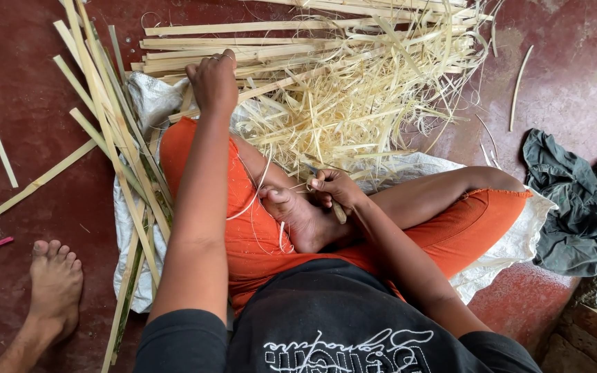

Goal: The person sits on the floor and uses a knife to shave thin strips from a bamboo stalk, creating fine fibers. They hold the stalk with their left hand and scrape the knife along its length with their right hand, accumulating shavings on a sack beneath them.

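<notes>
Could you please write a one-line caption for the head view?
Seated cross-legged, left hand reaching into bamboo strips, right hand gripping a knife beside shavings.

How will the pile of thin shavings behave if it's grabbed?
The shavings look thin and curled, so probably floppy and very light. They lie tangled, so a clump would likely lift together. The left hand reaches the flat strips beside them.

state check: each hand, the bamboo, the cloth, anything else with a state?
left hand: stretched forward, fingers on the bamboo strips
right hand: closed around a knife, by the foot
bamboo strips: loose, lying flat
shavings: tangled heap
white sack: spread under the legs
dark cloth: crumpled on the floor
</notes>
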